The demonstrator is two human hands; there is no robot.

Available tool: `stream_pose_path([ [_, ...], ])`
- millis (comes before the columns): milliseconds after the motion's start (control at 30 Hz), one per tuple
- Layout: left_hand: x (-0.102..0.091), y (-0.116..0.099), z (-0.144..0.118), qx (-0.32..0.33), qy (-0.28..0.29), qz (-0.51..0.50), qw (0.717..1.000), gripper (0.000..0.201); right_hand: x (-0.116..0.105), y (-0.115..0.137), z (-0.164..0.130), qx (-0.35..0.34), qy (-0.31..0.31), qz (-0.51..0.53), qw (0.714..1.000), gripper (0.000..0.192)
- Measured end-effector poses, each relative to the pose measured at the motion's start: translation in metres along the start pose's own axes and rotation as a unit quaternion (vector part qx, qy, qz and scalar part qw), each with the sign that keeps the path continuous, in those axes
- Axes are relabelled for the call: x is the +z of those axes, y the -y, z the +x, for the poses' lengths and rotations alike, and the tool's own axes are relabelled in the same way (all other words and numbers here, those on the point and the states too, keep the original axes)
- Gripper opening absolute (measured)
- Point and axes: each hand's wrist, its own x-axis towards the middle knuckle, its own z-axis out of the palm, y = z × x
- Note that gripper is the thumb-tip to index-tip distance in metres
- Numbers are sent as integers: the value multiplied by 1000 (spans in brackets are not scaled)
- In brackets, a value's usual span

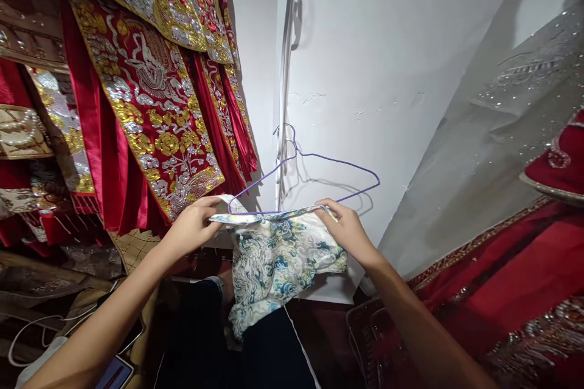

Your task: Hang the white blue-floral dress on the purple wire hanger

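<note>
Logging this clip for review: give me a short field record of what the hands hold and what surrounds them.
left hand: grips one end of the floral garment
right hand: grips its other end
purple wire hanger: over the garment's top edge, hook up near the white wall
left side: red embroidered robes hanging
right side: grey sequinned fabric above red cloth

The person is showing two bare forearms with no sleeves, rings or watch on the left hand point(194, 225) or right hand point(349, 231).
</note>
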Motion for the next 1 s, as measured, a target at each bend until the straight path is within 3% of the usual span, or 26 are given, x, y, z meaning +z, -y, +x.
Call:
stream_pose_path([
  [100,-5,6,-15,-12,-1,-4,1000,28,11,5,0,-3,21,21,1000,26],
  [200,-13,0,-13,-1,-45,-20,999,31,21,8,0,-7,35,37,999,29],
  [300,-21,-15,8,24,-90,-30,995,29,31,9,-3,-3,56,43,998,30],
  [433,-26,-38,48,61,-108,-16,992,23,47,10,-16,32,75,36,996,41],
  [533,-20,-46,75,47,-87,10,995,17,55,14,-27,48,85,33,995,51],
  [600,-7,-47,88,33,-66,6,997,32,56,19,-30,41,88,38,995,50],
  [700,19,-46,104,27,-89,-51,994,34,51,28,-29,38,95,35,994,51],
  [800,40,-39,114,14,-131,-109,985,29,39,36,-28,29,109,8,994,69],
  [900,43,-28,120,19,-133,-106,985,30,15,35,-32,23,97,-11,995,91],
  [1000,34,-20,122,50,-112,-66,990,27,-22,18,-30,44,9,-23,999,104],
])
